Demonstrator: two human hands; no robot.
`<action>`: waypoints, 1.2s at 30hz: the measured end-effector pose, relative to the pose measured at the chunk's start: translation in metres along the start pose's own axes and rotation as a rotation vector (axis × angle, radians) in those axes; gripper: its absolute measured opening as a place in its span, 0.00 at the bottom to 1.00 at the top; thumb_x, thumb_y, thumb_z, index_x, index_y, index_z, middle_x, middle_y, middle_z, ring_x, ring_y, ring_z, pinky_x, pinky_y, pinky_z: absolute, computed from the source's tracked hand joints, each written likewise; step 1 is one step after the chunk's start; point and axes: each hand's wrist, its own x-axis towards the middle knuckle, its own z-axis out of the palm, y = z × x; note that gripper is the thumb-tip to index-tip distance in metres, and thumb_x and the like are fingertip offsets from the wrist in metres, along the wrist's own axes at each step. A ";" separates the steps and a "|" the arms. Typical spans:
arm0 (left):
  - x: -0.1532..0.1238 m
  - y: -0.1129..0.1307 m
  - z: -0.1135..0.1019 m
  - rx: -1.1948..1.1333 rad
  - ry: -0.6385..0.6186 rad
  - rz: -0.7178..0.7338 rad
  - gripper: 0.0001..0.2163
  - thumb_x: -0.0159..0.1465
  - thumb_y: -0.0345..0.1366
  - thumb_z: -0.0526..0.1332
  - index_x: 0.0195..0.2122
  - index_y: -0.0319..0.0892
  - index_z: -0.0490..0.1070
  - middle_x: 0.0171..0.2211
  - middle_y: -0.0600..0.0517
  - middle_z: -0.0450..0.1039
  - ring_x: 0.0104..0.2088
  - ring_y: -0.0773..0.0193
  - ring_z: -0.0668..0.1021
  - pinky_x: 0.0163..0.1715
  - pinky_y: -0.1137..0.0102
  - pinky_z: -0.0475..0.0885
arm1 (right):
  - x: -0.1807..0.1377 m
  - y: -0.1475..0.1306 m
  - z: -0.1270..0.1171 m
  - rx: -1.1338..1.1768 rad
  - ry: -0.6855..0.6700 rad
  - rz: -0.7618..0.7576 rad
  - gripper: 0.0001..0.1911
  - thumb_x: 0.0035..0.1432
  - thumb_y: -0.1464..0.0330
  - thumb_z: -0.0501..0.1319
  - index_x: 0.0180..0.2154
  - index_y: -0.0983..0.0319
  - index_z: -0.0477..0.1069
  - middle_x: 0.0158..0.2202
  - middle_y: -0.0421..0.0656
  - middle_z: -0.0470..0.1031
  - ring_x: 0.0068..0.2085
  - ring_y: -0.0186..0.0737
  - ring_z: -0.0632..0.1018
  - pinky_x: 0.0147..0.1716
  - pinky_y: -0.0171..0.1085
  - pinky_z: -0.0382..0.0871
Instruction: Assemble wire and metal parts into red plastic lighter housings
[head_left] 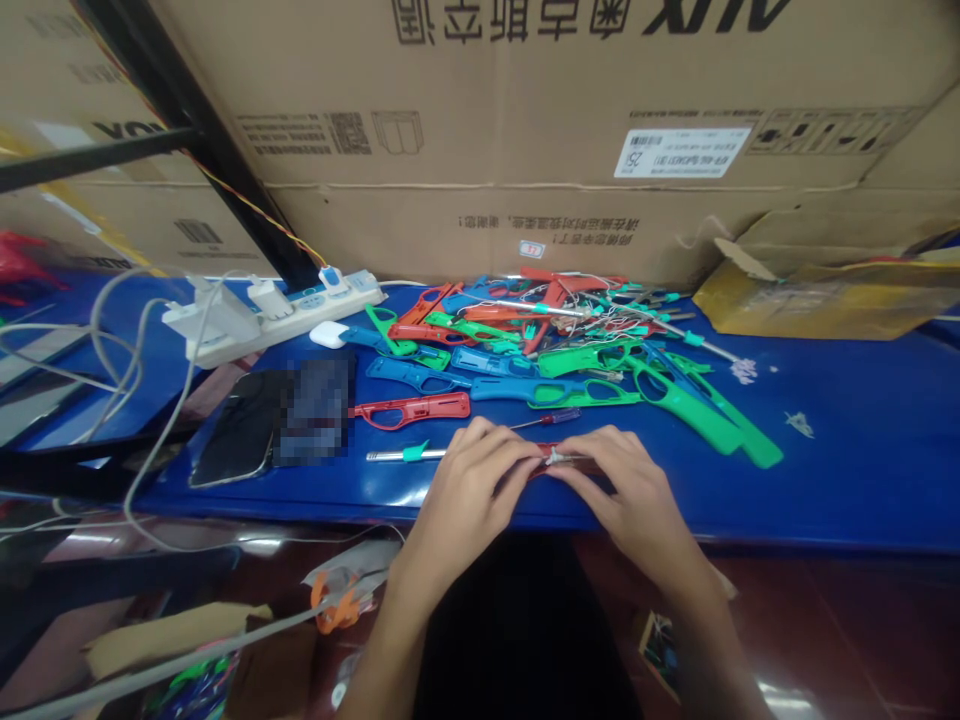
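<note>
At the front edge of the blue table, my left hand (484,470) and my right hand (619,475) face each other with fingertips pinched together. Between them is a red lighter casing (553,447), mostly covered by the fingers, with a small whitish part (553,457) at the fingertips. A metal lighter tube (386,456) with a teal piece (415,452) sticks out to the left from behind my left hand; whether it joins the casing is hidden. Just beyond the hands lies a small screwdriver (562,416). A red casing half (420,408) rests to the left.
Behind lies a pile of green, blue and red lighter casings (517,388) with tubes and wires. On the left are a phone (236,425) and a power strip (300,315) with plugs and cables. Large cardboard boxes (480,100) wall off the back; a taped carton (817,295) stands right.
</note>
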 end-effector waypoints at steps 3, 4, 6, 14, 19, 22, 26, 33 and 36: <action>0.000 0.001 0.000 0.005 -0.003 -0.001 0.07 0.73 0.34 0.59 0.44 0.45 0.76 0.41 0.52 0.79 0.42 0.60 0.73 0.46 0.62 0.67 | 0.000 0.000 0.000 0.003 0.000 -0.020 0.07 0.71 0.62 0.60 0.46 0.57 0.72 0.42 0.43 0.80 0.42 0.43 0.77 0.43 0.43 0.64; 0.000 0.001 0.000 0.005 -0.003 -0.003 0.06 0.73 0.33 0.58 0.44 0.45 0.76 0.41 0.53 0.79 0.42 0.60 0.72 0.46 0.62 0.66 | 0.000 0.000 0.000 0.002 0.004 -0.032 0.07 0.71 0.62 0.60 0.46 0.57 0.72 0.42 0.43 0.80 0.42 0.43 0.76 0.42 0.42 0.64; 0.000 0.001 0.001 0.001 0.001 -0.009 0.06 0.73 0.33 0.58 0.43 0.44 0.76 0.40 0.53 0.79 0.42 0.60 0.72 0.46 0.61 0.66 | 0.000 0.000 0.000 -0.002 0.014 -0.051 0.07 0.71 0.63 0.60 0.46 0.57 0.72 0.42 0.43 0.80 0.42 0.43 0.76 0.41 0.43 0.64; -0.001 0.001 0.000 -0.022 0.011 0.006 0.06 0.73 0.33 0.59 0.44 0.45 0.76 0.41 0.52 0.80 0.42 0.59 0.73 0.46 0.60 0.66 | 0.001 -0.004 -0.002 0.000 0.009 -0.052 0.06 0.71 0.63 0.60 0.45 0.56 0.72 0.40 0.42 0.80 0.41 0.43 0.76 0.41 0.43 0.64; -0.001 0.000 -0.001 -0.028 -0.001 0.024 0.07 0.73 0.33 0.59 0.44 0.45 0.77 0.40 0.51 0.80 0.41 0.59 0.73 0.45 0.60 0.66 | 0.000 -0.004 -0.001 -0.015 0.005 -0.041 0.07 0.71 0.62 0.59 0.44 0.56 0.74 0.39 0.43 0.80 0.39 0.43 0.76 0.40 0.43 0.63; -0.001 0.000 -0.001 -0.036 0.000 0.027 0.07 0.73 0.33 0.59 0.44 0.45 0.77 0.40 0.51 0.80 0.41 0.59 0.73 0.44 0.61 0.66 | -0.001 -0.004 -0.001 -0.018 0.019 -0.051 0.08 0.71 0.62 0.59 0.44 0.57 0.75 0.38 0.42 0.81 0.39 0.42 0.76 0.40 0.43 0.64; -0.001 0.000 -0.001 -0.043 0.004 0.030 0.06 0.72 0.33 0.60 0.44 0.45 0.77 0.40 0.53 0.80 0.41 0.61 0.73 0.44 0.62 0.66 | -0.001 -0.004 -0.001 -0.018 0.023 -0.064 0.07 0.71 0.63 0.60 0.44 0.57 0.75 0.39 0.41 0.81 0.38 0.41 0.76 0.40 0.42 0.64; -0.002 0.000 -0.002 -0.013 0.007 0.074 0.07 0.73 0.33 0.59 0.45 0.45 0.77 0.42 0.51 0.81 0.42 0.60 0.73 0.45 0.61 0.66 | -0.003 -0.004 0.000 -0.023 0.009 -0.067 0.08 0.71 0.63 0.59 0.44 0.56 0.75 0.40 0.42 0.82 0.39 0.41 0.76 0.40 0.42 0.64; -0.003 0.000 -0.002 0.017 -0.002 0.080 0.07 0.73 0.33 0.59 0.45 0.45 0.77 0.42 0.51 0.81 0.42 0.59 0.73 0.45 0.61 0.65 | -0.003 -0.005 0.000 -0.010 0.004 -0.076 0.07 0.72 0.64 0.58 0.45 0.57 0.75 0.41 0.41 0.82 0.39 0.41 0.76 0.40 0.42 0.65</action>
